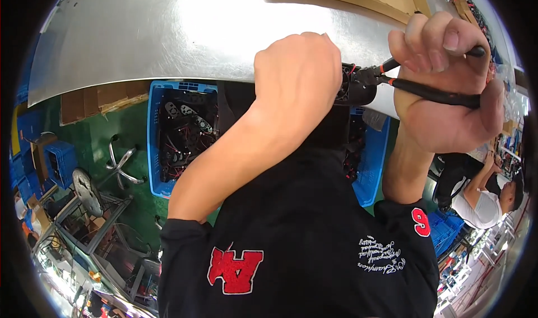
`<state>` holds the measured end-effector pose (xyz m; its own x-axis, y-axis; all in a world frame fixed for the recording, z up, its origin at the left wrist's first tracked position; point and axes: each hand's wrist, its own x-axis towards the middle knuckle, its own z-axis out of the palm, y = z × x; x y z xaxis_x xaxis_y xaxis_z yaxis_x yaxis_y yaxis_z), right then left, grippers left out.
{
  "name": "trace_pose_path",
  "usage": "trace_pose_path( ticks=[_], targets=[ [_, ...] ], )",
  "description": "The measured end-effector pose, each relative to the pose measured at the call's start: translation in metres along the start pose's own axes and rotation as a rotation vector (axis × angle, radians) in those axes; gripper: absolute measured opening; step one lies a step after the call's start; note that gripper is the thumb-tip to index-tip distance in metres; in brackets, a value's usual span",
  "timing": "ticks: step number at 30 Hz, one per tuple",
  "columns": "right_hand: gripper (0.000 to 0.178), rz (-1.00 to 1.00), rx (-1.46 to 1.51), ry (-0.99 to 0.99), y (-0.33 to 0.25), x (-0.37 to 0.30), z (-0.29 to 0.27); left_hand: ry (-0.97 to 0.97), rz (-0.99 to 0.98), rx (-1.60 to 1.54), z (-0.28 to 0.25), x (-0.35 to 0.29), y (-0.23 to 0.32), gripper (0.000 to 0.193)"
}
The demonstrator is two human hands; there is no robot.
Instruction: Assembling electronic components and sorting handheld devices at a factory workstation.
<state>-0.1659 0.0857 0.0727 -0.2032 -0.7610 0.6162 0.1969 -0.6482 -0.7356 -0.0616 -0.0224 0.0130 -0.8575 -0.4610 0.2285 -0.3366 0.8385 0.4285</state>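
Stretching beneath everything, the green floor [84,122] belongs to a crowded workshop: a co-worker [486,203] in a white top appears at the right, and blue bins [59,164] stand at the left. The scuffed metal table [123,43] crosses the upper view, glare washing out its middle. Below its front edge sits a blue crate [153,144] of black parts and wires, probably put there to be within easy reach (blue plastic also shows on the other side of the body, though I cannot tell whether it is the same crate). A shallow cardboard tray [386,1] holding small black pieces rests toward the far side, likely set back to stay out of the hands' way.

The right hand [448,80], palm toward the camera, has its fingers wrapped around the pliers [412,86], one handle under the curled fingers, the other across the palm. Those handles stand apart, perhaps because the tool is only lightly squeezed. The left hand [297,66] is bent into a fist, back upward, presumably to steady the black housing [358,94] jutting from beneath it at the table's edge; its fingers are hidden, so I cannot tell whether they are clamped. The pliers' dark head meets the housing's end, near a thin red wire [352,70], and what its tip grips is unclear.
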Motion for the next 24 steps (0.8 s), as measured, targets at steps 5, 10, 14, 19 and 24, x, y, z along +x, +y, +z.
trace_pose_path(
  ticks=[5,10,14,19,24],
  targets=[
    [0.058,-0.045,0.102,0.292,-0.009,-0.008,0.016,-0.255,0.105,0.053,-0.003,0.007,0.004,0.004],
    [0.063,0.059,-0.066,0.114,-0.017,-0.008,-0.007,-0.321,0.075,0.097,-0.010,0.007,0.008,0.001],
    [0.065,0.043,-0.127,0.104,-0.016,-0.009,-0.013,-0.311,0.090,0.098,-0.008,0.008,0.007,0.003],
    [0.068,0.019,-0.200,0.090,-0.015,-0.011,-0.015,-0.270,0.064,0.080,-0.005,0.006,0.007,0.005],
    [0.071,-0.006,-0.272,0.072,-0.015,-0.015,-0.014,-0.324,0.081,0.119,-0.008,0.009,0.007,0.004]
  ],
)
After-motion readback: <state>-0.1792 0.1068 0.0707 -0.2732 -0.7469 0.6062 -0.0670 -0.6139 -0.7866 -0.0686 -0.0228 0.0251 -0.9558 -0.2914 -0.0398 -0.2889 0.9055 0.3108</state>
